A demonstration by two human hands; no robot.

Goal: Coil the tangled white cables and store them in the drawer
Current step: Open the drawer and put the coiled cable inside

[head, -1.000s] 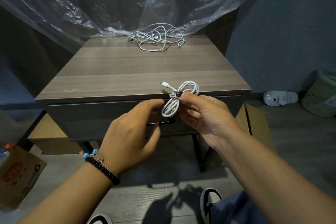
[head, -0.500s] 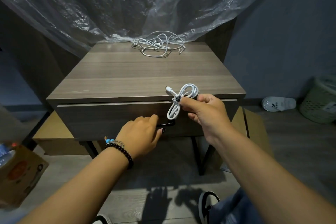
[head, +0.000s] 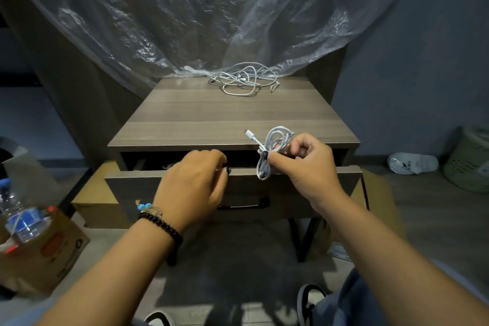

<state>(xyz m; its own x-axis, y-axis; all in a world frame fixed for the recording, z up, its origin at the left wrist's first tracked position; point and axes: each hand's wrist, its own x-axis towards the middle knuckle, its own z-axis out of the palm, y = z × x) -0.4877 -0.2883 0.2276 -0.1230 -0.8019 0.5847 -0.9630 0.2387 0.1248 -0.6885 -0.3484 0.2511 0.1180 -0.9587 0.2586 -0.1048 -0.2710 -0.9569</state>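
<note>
bare forearms; black bead bracelet [head: 161, 225] (turquoise beads beside it); blue trousers [head: 352, 302]

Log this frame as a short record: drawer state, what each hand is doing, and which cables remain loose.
drawer: drawer partly open, its inside too dark to read
left hand: left hand on the drawer front's top edge, fingers curled over it
right hand: right hand pinches the coiled cable, bound by a dark tie, above the drawer
remaining: tangled cables at the back of the tabletop

Blue-grey wall [head: 412, 66], crinkled clear plastic sheet [head: 185, 21], grey wood-look floor [head: 436, 209], cardboard boxes [head: 47, 254], dim light
</note>
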